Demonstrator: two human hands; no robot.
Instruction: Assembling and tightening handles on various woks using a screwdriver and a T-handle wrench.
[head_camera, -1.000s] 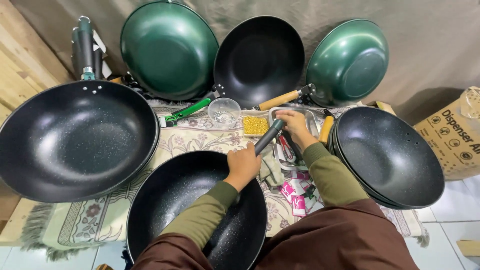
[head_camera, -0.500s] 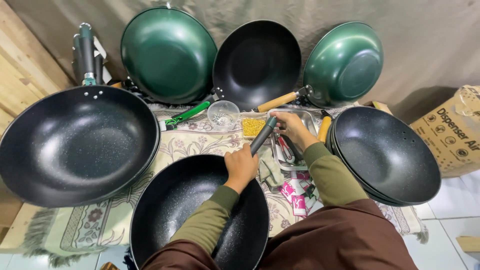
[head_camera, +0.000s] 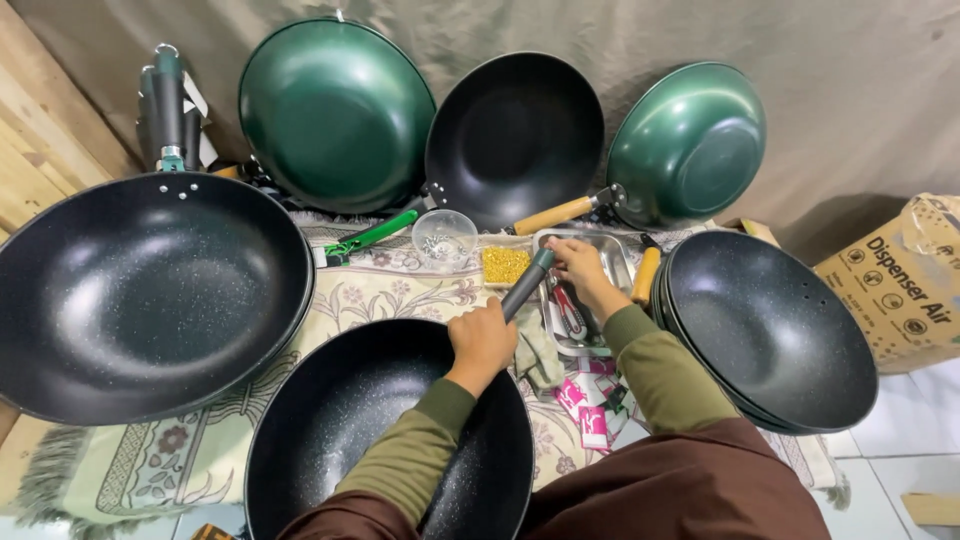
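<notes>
Right now the left hand (head_camera: 483, 340) is clenched on the dark handle (head_camera: 527, 285) at the rim of the black wok (head_camera: 330, 440), which rests on the patterned mat (head_camera: 370, 290). Right hand (head_camera: 577, 262) reaches into the metal tray (head_camera: 610, 262); fingers' grip unclear, can't tell. Looks like handle fitting; next needs a screw w/ careful alignment.

Bright, even light, soft shadows, sheen on dark pans, wide-angle bending at edges.

Tray (head_camera: 615, 262) between wok (head_camera: 390, 440) and leaning pans (head_camera: 515, 135) behind.
</notes>
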